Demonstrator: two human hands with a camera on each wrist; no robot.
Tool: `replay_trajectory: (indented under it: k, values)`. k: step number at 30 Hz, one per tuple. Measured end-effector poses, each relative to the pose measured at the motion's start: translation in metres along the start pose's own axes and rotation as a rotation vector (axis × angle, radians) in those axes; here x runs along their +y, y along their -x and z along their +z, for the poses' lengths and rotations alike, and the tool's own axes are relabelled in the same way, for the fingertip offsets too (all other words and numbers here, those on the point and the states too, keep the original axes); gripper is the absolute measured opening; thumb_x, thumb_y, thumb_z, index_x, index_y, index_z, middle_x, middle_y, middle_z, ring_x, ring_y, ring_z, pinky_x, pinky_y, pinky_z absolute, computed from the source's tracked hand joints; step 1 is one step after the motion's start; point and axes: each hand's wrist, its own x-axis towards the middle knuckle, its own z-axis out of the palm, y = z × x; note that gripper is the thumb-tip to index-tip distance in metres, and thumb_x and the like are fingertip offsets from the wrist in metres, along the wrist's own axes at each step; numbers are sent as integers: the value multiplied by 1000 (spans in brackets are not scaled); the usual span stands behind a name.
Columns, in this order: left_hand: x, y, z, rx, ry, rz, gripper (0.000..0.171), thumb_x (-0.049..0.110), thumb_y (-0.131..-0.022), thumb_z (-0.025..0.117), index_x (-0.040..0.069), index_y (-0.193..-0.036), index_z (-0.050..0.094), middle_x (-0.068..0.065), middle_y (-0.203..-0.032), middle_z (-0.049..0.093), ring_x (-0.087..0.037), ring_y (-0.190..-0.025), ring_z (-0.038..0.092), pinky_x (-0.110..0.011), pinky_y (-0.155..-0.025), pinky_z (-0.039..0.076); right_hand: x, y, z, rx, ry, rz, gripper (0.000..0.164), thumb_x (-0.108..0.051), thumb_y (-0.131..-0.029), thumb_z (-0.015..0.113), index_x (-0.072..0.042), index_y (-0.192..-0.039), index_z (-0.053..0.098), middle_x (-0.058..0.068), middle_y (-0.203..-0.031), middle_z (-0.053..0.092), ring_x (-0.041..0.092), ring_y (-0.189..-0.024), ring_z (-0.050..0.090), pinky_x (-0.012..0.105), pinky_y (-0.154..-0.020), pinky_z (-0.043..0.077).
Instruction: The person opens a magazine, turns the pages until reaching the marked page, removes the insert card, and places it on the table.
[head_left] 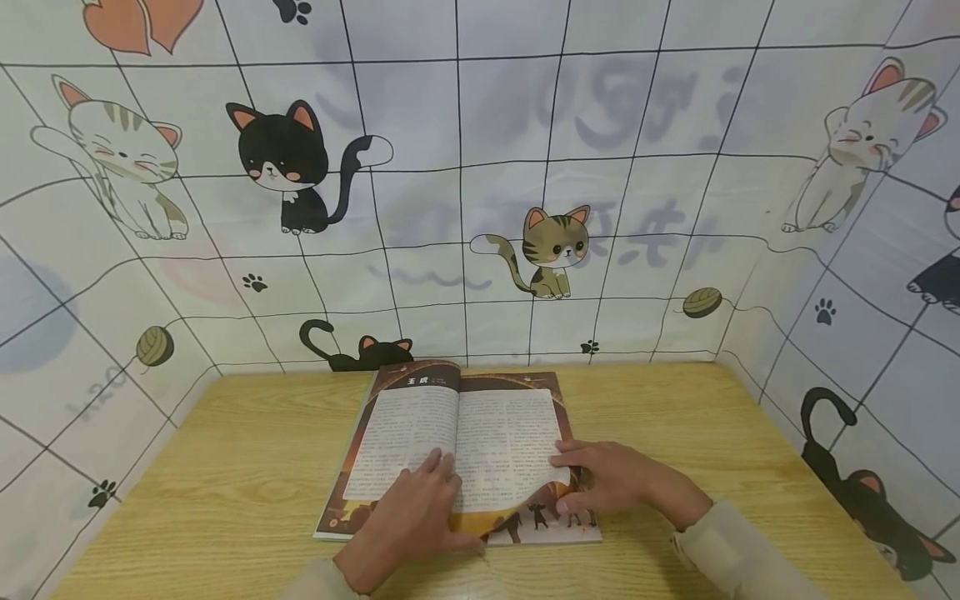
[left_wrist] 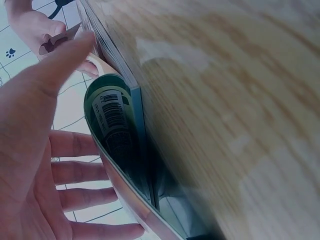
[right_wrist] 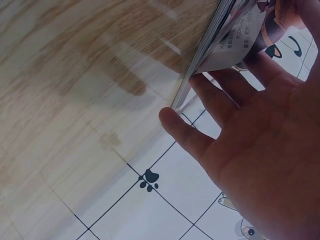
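Note:
An open magazine (head_left: 408, 417) with printed text and brown illustrated borders lies on the wooden table. My left hand (head_left: 420, 508) rests on the lower part of its left page, fingers extended toward the centre fold. In the left wrist view, the left side of the magazine bows up, showing a barcode (left_wrist: 112, 112) on its green back cover. At the right edge, my right hand (head_left: 607, 475) holds the right page (head_left: 506, 442), whose lower corner is lifted and curled. Under that corner, part of another page with dark cat figures (head_left: 536, 515) shows.
The light wooden table (head_left: 247, 458) runs back to a white cloth wall (head_left: 420, 200) with a black grid and cartoon cats. Similar cloth sides (head_left: 862, 333) stand on the left and right. The magazine's top edge lies close to the back wall.

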Motion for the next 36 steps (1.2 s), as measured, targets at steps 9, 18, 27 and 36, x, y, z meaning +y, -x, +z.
replay_trajectory:
  k: [9,18,27,36]
  values:
    - [-2,0,-1,3,17,11,78,79,-75,62,5,-96,73,-15,-128,62,-31,-120,57,-46,-72,58,2,-2,-3,-37,-3,-1,75,-64,-89,60,-9,-140,58,16,-151,46,39,-136,45,61,-104,39]
    - [-5,0,-3,19,24,23,58,73,-78,65,15,-75,64,-8,-113,62,-22,-99,57,-35,-58,52,7,2,-11,-45,-81,-15,73,-59,-92,60,-6,-142,53,13,-147,50,37,-134,47,59,-103,41]
    - [-9,0,-4,103,-7,99,71,60,-86,65,15,-140,55,-9,-132,61,-25,-121,58,-44,-86,54,6,5,-24,-26,-175,-6,58,-46,-103,48,-6,-145,50,9,-140,58,34,-128,54,58,-101,43]
    - [-10,-3,-2,241,-24,334,93,47,-83,76,23,-158,27,-7,-164,24,-24,-148,28,-45,-112,36,1,7,-30,40,-256,70,57,-42,-109,25,-6,-145,51,14,-148,49,39,-137,43,63,-109,32]
